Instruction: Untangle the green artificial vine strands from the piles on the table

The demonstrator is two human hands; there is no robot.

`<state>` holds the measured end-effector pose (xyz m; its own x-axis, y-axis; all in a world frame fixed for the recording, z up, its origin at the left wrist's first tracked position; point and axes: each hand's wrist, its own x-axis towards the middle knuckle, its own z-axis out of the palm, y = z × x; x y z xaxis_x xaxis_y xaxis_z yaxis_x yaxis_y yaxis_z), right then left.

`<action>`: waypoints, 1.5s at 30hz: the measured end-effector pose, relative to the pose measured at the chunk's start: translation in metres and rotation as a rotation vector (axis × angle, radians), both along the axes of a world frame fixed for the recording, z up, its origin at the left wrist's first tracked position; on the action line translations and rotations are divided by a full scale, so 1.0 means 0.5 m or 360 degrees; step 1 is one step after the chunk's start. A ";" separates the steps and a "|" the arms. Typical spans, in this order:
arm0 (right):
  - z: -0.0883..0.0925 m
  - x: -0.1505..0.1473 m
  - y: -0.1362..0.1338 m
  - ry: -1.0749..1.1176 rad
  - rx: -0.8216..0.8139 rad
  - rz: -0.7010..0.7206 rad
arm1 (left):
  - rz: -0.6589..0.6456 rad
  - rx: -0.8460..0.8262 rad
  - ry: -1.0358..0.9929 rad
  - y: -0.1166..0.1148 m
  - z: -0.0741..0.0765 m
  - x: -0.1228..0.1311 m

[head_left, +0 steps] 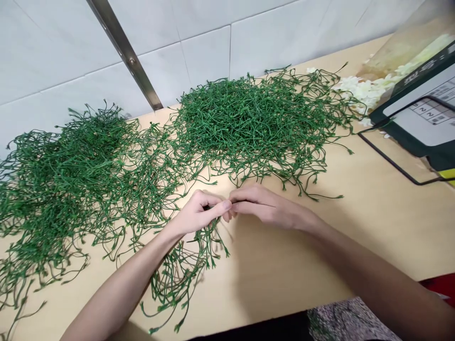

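Observation:
My left hand (204, 210) is closed in a pinch around some thin green plastic stems (209, 239), whose branched tips hang below its fingers. Thumb and fingers of my right hand (254, 203) are pressed together against the left fingertips, and what lies between them is hidden. Under my left wrist a small bunch of the same stems (174, 279) rests on the table. Ahead of both hands spreads a large tangled pile of green stems (241, 118). Another wide heap of them (71, 175) covers the left side.
White artificial petals (373, 90) spill from a clear plastic bag (401, 47) at the back right. A dark board with a white label (426, 113) and a thin black frame (387, 163) stand there. A metal strip (124, 52) runs down the tiled wall (202, 52) behind the wooden table (284, 274).

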<state>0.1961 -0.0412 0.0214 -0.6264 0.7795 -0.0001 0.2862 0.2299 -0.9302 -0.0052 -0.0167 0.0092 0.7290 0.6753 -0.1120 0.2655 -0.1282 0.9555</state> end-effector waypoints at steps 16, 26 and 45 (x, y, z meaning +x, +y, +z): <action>-0.059 -0.039 -0.011 0.0559 -0.0465 0.0030 | -0.0142 -0.0249 -0.0348 -0.009 -0.011 0.008; -0.059 -0.056 -0.017 0.0717 -0.0449 -0.0081 | 0.0029 -0.0117 -0.0427 -0.018 -0.014 0.015; -0.051 -0.014 0.018 0.0455 0.0380 -0.1319 | 0.0414 -0.0437 -0.0546 0.004 -0.021 -0.007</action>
